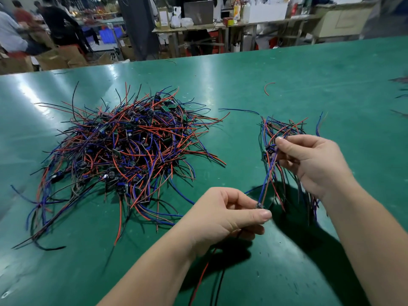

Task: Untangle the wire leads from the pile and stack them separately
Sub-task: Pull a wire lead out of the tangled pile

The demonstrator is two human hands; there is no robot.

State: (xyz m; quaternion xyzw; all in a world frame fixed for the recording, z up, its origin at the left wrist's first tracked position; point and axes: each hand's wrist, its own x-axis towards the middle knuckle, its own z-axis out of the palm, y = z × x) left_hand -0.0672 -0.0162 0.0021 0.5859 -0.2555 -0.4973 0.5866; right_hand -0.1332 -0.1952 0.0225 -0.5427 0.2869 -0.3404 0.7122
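while the tangled pile (123, 146) of red, blue and black wire leads lies on the green table (287, 80) at left, a smaller stack (284, 129) lies well apart at right. left hand (225, 217) pinches the small board end of one lead (268, 175) between thumb and forefinger. right hand (309, 160) pinches the same lead's blue and red wires, just above the stack. a loose red wire (268, 87) lies beyond.

One pile (123, 151), one stack (284, 129) (wire leads (267, 173)) — one left hand (223, 215), one right hand (309, 160)
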